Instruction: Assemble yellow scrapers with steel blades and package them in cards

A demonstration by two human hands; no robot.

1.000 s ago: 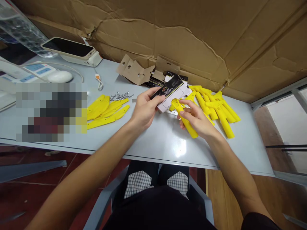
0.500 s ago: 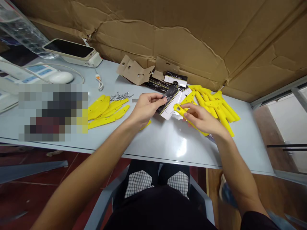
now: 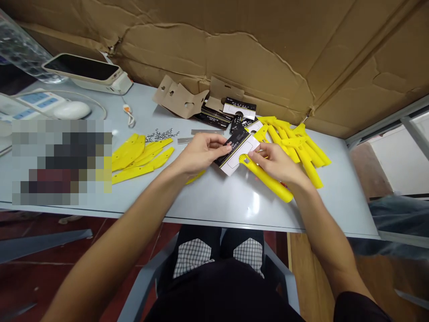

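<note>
My left hand [image 3: 207,152] is closed on a black-and-white printed cardboard sleeve [image 3: 237,148], pinching its dark left side. My right hand [image 3: 273,161] is closed around the upper end of a yellow plastic handle [image 3: 270,181], whose holed tip meets the sleeve's lower right edge. The right fingertips lie against that edge too. Whether the tip is in front of the sleeve or inside it, I cannot tell. More yellow handles [image 3: 310,158] are heaped just beyond my right hand. Thin metal strips [image 3: 207,132] lie behind my left hand.
Flat yellow pieces [image 3: 142,163] and a pile of small screws [image 3: 163,134] lie left. Folded brown and black packaging [image 3: 181,98] stands against the cardboard wall [image 3: 251,53]. Far left are a phone [image 3: 82,67], a white mouse [image 3: 72,110], cables and a pixelated patch.
The sleeve has turned slightly and come nearer. My right hand has moved up to the handle's tip, and tip and sleeve now meet. The view has shifted a little.
</note>
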